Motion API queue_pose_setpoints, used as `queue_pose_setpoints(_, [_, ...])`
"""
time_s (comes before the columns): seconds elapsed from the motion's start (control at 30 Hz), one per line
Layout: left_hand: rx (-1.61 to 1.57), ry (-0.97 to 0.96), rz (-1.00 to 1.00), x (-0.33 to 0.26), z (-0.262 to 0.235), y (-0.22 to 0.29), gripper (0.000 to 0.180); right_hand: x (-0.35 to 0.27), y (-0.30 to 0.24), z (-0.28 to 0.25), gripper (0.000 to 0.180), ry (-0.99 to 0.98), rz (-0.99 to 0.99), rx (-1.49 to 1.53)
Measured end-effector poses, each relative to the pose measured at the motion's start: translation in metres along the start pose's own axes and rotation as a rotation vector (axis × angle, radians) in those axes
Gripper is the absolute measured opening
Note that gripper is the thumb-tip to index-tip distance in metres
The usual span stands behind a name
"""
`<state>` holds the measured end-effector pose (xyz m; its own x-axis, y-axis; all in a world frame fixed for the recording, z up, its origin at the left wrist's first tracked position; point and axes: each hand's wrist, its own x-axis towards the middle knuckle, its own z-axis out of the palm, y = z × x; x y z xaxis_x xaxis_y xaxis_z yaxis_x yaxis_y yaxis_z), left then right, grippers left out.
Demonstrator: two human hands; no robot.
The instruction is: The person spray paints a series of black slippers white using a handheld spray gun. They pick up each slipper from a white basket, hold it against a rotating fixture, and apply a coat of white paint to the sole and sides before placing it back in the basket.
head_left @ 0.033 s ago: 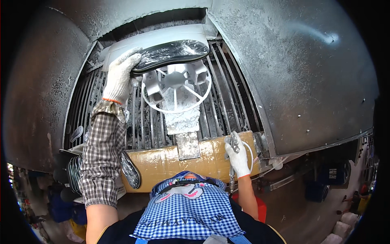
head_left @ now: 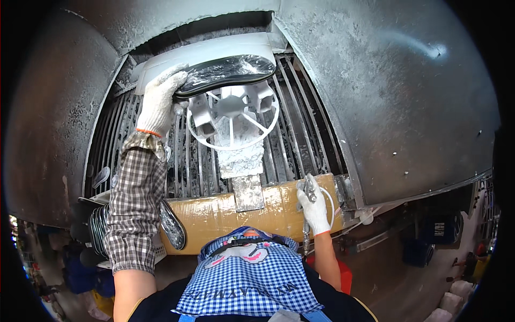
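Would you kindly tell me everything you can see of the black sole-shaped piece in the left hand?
The black sole-shaped piece is long and glossy, with rounded ends, a gently curved outline and a raised rim; it looks like rubber or plastic. Pale smears mark its visible face. The gloved left hand grips its left end, and no hand holds its right end. It lies crosswise, overlapping the far part of the white spoked wheel in view; whether they touch is unclear.

The curved black piece [head_left: 228, 75] looks glossy, the sleeve [head_left: 137, 206] matt cloth, the bars [head_left: 296, 118] rough metal
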<state>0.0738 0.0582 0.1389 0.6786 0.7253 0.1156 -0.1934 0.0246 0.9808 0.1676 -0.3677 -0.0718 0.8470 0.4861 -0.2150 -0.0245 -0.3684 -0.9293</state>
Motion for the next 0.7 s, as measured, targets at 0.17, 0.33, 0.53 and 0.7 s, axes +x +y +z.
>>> queue_pose_setpoints(0.17, [0.049,-0.027,-0.058,0.010,-0.002,-0.009,0.032,-0.005,-0.015,-0.003,0.070,0.004,0.040,-0.048])
queue_pose_setpoints(0.33, [0.246,0.049,-0.052,0.011,-0.007,-0.012,0.038,-0.006,-0.020,0.003,0.069,0.015,0.050,0.032])
queue_pose_setpoints(0.53, [0.619,0.149,0.062,0.021,-0.015,-0.020,0.050,-0.015,-0.036,0.002,0.066,0.005,0.108,0.084])
queue_pose_setpoints(0.7, [0.535,0.152,-0.052,0.013,-0.010,-0.021,0.048,-0.014,-0.020,0.003,0.068,0.021,0.015,0.076])
